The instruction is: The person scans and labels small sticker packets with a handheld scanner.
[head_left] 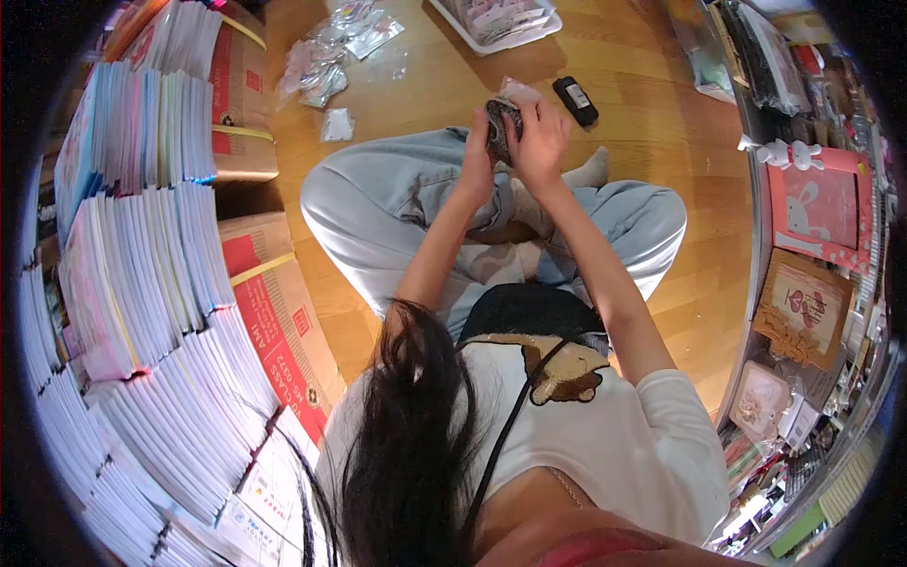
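Note:
A small dark object with a pale curved pattern (501,128) sits between my two hands, above my crossed legs. My left hand (479,159) holds its left side, with the thumb and fingers pointing forward along it. From the right, my right hand (539,142) has its fingers bent over the object. I cannot tell exactly what kind of thing it is. A pinkish clear packet (519,90) shows just beyond my right fingertips. Close by on the floor, to the right, lies a black oblong item with a white label (575,101).
Clear packets (342,52) lie heaped on the wooden floor ahead, with a small white packet (337,125) nearer me. A white bin (501,38) of packets stands at the front. Stacked booklets (151,265) and cardboard boxes (274,312) line the left; crowded shelves (756,312) line the right.

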`<state>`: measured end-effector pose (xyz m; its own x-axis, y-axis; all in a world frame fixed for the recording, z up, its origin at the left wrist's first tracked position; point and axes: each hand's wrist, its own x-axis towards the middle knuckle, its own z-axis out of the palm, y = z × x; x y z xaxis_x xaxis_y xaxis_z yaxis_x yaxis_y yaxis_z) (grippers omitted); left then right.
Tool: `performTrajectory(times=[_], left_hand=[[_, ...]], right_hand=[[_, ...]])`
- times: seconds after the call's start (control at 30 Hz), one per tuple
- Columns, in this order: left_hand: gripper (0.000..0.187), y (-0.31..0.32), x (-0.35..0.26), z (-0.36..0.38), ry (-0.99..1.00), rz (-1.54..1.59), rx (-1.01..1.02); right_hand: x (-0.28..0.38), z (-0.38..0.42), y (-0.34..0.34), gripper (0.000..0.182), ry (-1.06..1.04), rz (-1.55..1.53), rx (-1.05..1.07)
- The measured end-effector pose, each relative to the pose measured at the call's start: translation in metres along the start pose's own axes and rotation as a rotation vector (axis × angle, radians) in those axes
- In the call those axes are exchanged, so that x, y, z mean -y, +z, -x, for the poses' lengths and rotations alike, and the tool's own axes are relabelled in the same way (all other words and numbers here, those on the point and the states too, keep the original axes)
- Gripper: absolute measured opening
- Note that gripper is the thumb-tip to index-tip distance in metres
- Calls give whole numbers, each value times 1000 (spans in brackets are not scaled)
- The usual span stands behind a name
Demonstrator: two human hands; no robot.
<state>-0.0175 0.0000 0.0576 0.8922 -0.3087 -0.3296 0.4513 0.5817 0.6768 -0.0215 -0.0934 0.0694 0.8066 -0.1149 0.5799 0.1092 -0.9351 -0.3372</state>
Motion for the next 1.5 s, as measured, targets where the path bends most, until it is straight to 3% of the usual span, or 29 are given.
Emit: performTrajectory(times=[0.07,0.17,0.2,0.33,0.47,0.57,0.63,0.73,0.77,0.83,0.87,0.97,1.1,1.2,1.27,1.37,1.5], left_hand=[[40,-1,1,-3,28,-174,34],[42,-13,19,-6,67,-443,65],[42,-14,25,-7,107,-505,86],[49,-17,27,-8,216,-572,51],[58,-1,3,-5,-37,171,-61],[58,-12,14,-5,-115,-30,-48],[59,-11,23,-5,-54,-85,29],[62,-18,33,-8,-25,-319,106],[64,-22,35,-9,-26,-425,126],[67,-9,11,0,-35,-160,67],[69,-5,3,3,-40,-23,34],[72,-22,12,-7,-67,172,87],[72,-3,8,7,-91,-22,109],[67,-14,26,0,-86,-183,121],[67,-27,35,-9,-64,-220,123],[72,-37,41,-16,-95,-39,112],[82,-21,9,-7,-193,201,77]], right_hand=[[-9,0,13,26,74,-49,4],[-16,-17,26,26,396,-79,-48],[-23,-26,27,29,503,-128,26],[-18,-13,25,35,433,-104,95],[9,22,17,41,222,-98,230],[11,3,12,44,233,-24,181],[-2,-19,21,43,276,32,98],[-28,-36,34,42,473,-51,175],[-29,-28,37,42,409,-142,201],[-20,-12,39,42,268,-319,255],[-9,1,34,41,249,-249,349],[12,21,21,41,129,-7,358],[-12,-12,24,35,69,55,338],[-47,-27,42,33,431,-346,395],[-29,-24,30,34,628,-596,402],[-10,5,22,34,337,-437,236],[1,26,6,42,123,-265,266]])
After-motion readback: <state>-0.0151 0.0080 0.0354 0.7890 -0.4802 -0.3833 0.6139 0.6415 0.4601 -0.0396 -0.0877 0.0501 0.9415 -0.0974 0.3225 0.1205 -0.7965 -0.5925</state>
